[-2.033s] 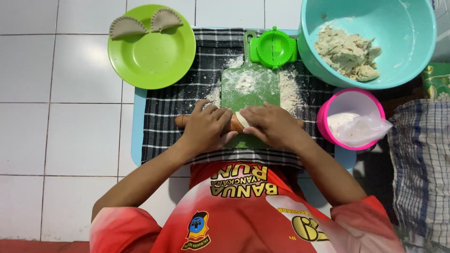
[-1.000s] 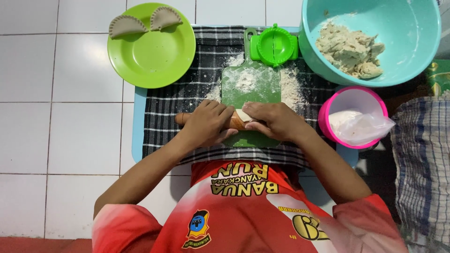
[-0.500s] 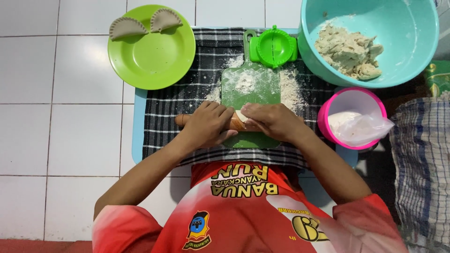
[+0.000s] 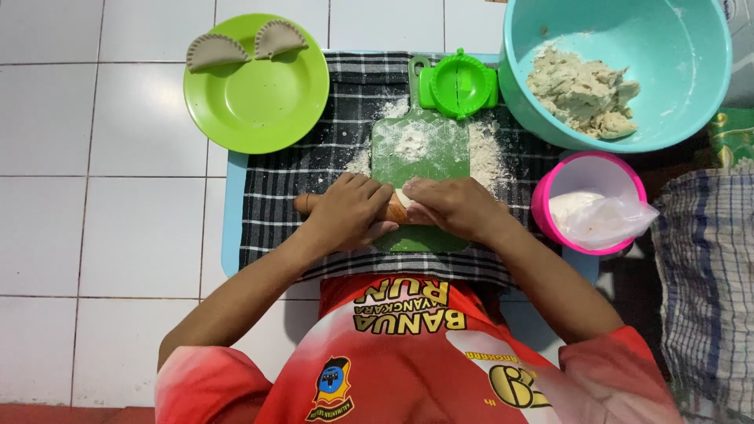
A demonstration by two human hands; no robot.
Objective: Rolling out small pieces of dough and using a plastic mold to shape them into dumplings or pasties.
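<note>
Two hands, left hand [image 4: 349, 210] and right hand [image 4: 452, 206], fingers curled down over brown wooden rolling pin [image 4: 308, 204], pale dough [image 4: 402, 196] peeking between, on floured green board [image 4: 420, 149].

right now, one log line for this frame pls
left hand: on rolling pin | right hand: on rolling pin | under: green board, floured | plate: two dumplings | bowl: dough

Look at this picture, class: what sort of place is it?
Probably a home kitchen floor used for pastry making: white floor tiles, a teal bowl of dough, shaped dumplings on a green plate, and a rolling pin under both hands.
</note>
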